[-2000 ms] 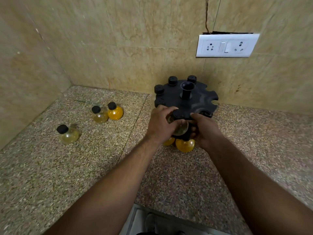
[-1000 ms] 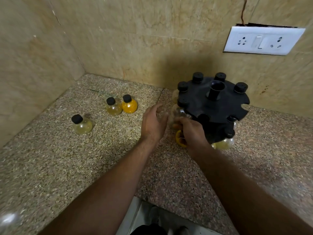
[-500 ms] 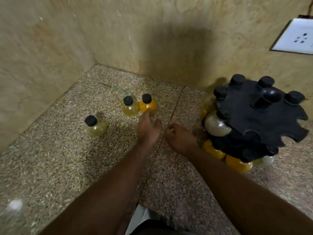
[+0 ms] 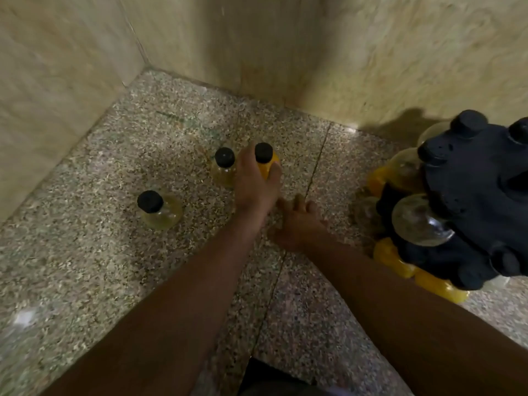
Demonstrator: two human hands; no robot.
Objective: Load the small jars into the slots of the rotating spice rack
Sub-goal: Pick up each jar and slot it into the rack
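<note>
Three small round jars with black caps stand on the speckled counter. My left hand [image 4: 255, 182] wraps around the orange jar [image 4: 267, 164], fingers on both sides of its body. A pale yellow jar [image 4: 223, 168] stands right beside it on the left, and another pale jar [image 4: 158, 210] stands alone further left. My right hand [image 4: 300, 224] rests palm down on the counter with fingers spread and holds nothing. The black rotating spice rack [image 4: 468, 201] stands at the right edge, with several clear and orange jars hanging in its slots.
Beige tiled walls [image 4: 314, 52] meet in a corner behind the jars. The counter's front edge [image 4: 257, 364] runs below my arms, with a dark gap beneath it.
The view has swung left and the wall socket has left the frame. My left hand reached forward from the rack and closed around the orange jar. My right hand left the rack and settled on the counter.
</note>
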